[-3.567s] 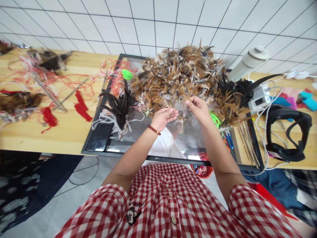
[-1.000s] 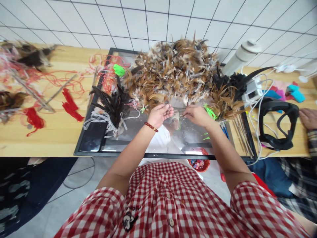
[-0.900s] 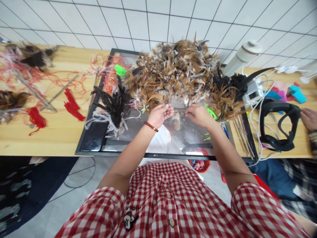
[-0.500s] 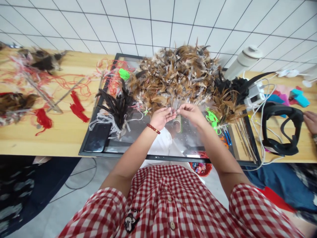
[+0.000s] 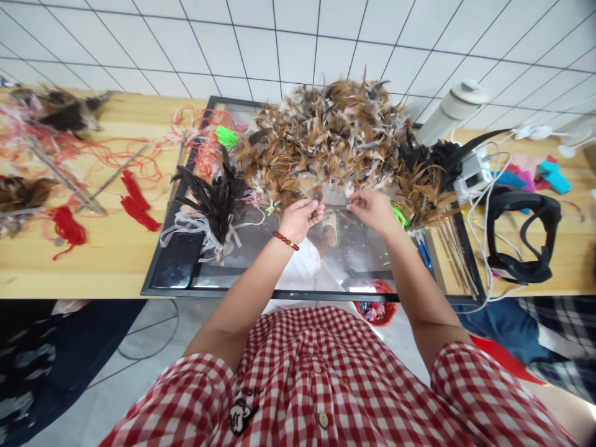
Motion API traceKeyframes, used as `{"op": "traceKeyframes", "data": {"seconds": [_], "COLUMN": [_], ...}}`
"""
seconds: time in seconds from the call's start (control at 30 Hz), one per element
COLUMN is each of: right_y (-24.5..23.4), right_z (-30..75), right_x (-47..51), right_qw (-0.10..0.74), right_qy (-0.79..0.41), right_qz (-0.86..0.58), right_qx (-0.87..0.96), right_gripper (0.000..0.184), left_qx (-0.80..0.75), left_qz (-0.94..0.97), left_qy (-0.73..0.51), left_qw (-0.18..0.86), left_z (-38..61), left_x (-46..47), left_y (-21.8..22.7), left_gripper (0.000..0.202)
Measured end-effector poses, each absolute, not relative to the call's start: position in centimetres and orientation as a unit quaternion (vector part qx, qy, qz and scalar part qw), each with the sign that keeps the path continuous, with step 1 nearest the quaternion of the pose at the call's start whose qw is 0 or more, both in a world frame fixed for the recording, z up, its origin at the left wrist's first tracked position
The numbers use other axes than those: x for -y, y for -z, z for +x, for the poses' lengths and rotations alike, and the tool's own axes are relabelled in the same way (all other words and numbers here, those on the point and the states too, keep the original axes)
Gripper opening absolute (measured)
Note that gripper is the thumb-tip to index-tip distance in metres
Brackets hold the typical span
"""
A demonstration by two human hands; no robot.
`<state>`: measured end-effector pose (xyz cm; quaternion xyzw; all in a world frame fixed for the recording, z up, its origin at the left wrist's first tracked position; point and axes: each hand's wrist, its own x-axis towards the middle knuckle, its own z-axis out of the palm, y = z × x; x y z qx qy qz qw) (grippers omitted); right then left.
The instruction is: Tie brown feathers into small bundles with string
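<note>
Brown and white feathers lie in a big heap on a black-framed glass panel. At the heap's near edge my left hand is closed, thumb against curled fingers, with a small dark feather at its fingertips. A gap to the right, my right hand is closed in a pinch, its tips close to pale fluff of the heap. What it holds is too small to make out. Black feathers tied with white strips lie left of my hands. Brown long feathers lie to the right.
Green string bundles, a phone, blue snips and thin sticks lie around the panel. A white bottle, white charger and black headset strap stand right. Red string lies left. People sit on both sides.
My hands have moved apart; the right one went slightly right. My left fingers have curled in from a more open pose. The view shifted a little, and the hand at the far right has left view.
</note>
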<state>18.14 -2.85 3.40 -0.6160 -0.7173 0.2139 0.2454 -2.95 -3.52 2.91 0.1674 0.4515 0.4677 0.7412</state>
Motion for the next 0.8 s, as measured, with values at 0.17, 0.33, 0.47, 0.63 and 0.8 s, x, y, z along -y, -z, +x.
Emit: {"op": "traceKeyframes", "data": {"seconds": [0.17, 0.33, 0.47, 0.63, 0.8], "right_y": [-2.9, -3.0, -3.8, -5.5, -5.5], "right_z": [17.8, 15.2, 14.7, 15.6, 16.2], "right_x": [4.3, 4.8, 4.8, 4.8, 4.9], "right_qw": [0.125, 0.055, 0.063, 0.079, -0.043], "right_qy": [-0.175, -0.111, -0.098, -0.12, -0.101], "right_qz": [-0.639, -0.63, -0.606, -0.577, -0.603], "right_qx": [0.739, 0.767, 0.787, 0.804, 0.791], "right_gripper": [0.023, 0.025, 0.028, 0.026, 0.026], "left_qx": [-0.443, -0.433, -0.438, -0.422, -0.42], "left_qz": [0.157, 0.159, 0.157, 0.169, 0.163], "left_qy": [-0.466, -0.472, -0.467, -0.485, -0.491], "left_qw": [0.75, 0.751, 0.752, 0.747, 0.745], "left_z": [-3.2, -3.3, -3.2, -3.0, -3.0], "left_x": [3.3, 3.3, 3.4, 3.7, 3.7], "left_y": [-2.8, -2.8, -2.7, -2.7, -2.3], "left_gripper": [0.016, 0.019, 0.015, 0.018, 0.018]}}
